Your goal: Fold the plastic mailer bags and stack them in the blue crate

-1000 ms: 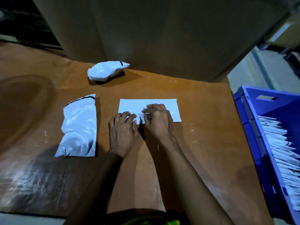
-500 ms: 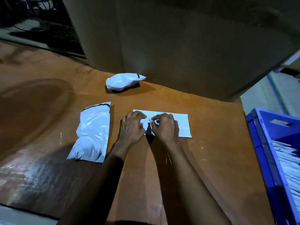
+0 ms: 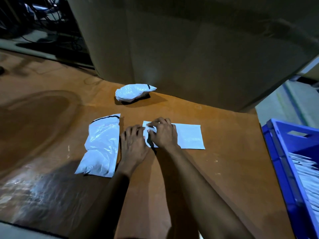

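Note:
A flat white mailer bag [image 3: 189, 136] lies on the brown table in front of me. My right hand [image 3: 164, 134] rests on its left end, fingers curled and pinching a lifted bit of plastic near the left edge. My left hand [image 3: 133, 146] lies beside the bag's left edge, fingertips touching it. A crumpled mailer bag [image 3: 101, 147] with a black strip lies to the left. Another balled-up mailer bag [image 3: 132, 92] sits farther back. The blue crate [image 3: 283, 163] at the right holds several folded white bags [image 3: 309, 180].
A large cardboard box [image 3: 189, 49] stands at the back of the table [image 3: 224, 178]. Cables lie on the floor at the far left. The table's right edge runs next to the crate.
My right hand has shifted left along the flat bag to its left end and lifted a bit of the plastic. My left hand has moved off the bag to its left edge.

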{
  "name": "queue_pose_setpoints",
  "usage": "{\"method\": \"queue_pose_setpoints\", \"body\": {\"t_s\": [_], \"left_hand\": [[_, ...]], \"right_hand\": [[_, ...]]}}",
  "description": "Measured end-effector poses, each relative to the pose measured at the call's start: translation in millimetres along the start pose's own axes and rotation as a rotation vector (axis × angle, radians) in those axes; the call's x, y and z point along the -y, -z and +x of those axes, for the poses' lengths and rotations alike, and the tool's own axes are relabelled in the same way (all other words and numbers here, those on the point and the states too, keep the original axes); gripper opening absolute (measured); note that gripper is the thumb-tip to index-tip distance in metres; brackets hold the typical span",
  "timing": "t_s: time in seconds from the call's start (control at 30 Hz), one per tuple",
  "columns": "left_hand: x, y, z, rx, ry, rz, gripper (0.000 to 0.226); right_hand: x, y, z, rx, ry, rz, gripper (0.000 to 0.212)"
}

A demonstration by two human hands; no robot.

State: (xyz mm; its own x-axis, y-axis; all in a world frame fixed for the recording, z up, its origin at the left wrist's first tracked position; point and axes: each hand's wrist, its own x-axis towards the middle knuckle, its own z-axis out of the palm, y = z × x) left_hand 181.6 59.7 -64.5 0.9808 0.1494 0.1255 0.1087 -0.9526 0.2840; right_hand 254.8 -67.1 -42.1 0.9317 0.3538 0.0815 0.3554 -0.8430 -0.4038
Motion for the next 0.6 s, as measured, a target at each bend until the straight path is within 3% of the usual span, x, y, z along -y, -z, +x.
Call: {"method": "queue_pose_setpoints", "body": {"t_s": [0.13,0.3,0.4,0.5,0.6], "left_hand": [[11.1,-2.8,-19.0,-0.125,0.02,-0.035,0.035],[12.1,-5.3,-39.6,-0.199,0.035,-0.05,0.033],[10.2,-3.3,-42.1,-0.278,-0.024,-0.148,0.03],[7.3,1.6,-38.4,-0.166,-0.142,-0.135,0.036],[4.6,10.4,-27.1,-0.046,-0.099,-0.087,0.035]], "right_hand": [[-6.4,1.8,-11.6,0.032,0.026,-0.022,0.033],[-3.0,-12.7,-70.0,-0.168,-0.022,0.094,0.024],[-5.6,-12.1,-80.2,-0.16,-0.026,0.151,0.025],[-6.1,-5.8,-82.1,-0.114,-0.031,0.106,0.023],[-2.3,-1.6,-84.3,-0.077,-0.058,0.113,0.022]]}}
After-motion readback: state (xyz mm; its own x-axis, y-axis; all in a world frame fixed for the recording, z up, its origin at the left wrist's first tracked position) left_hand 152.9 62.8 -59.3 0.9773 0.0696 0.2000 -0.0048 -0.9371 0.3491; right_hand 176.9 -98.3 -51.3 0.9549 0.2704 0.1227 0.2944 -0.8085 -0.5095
